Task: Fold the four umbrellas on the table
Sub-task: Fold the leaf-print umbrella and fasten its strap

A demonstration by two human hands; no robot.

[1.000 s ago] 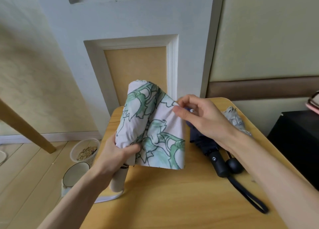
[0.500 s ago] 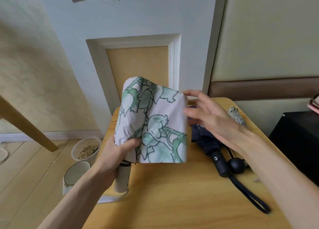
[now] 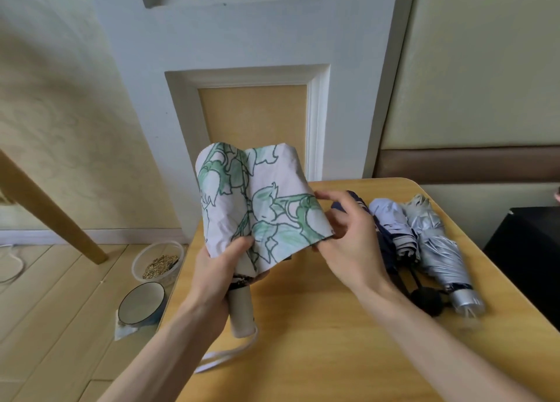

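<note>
Floral umbrella [image 3: 257, 207] held above the left part of the wooden table [image 3: 318, 356], long axis near upright, beige handle down toward the person, tip up and away, left hand [image 3: 218, 277] clenched round its neck (thumb on the fabric), right hand [image 3: 354, 247] pinching the canopy's loose right edge.

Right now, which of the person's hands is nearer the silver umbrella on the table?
Right. The right hand pinches the fabric edge of the floral umbrella, a little left of the silver umbrella; the left hand grips that floral umbrella lower down, farther left.
</note>
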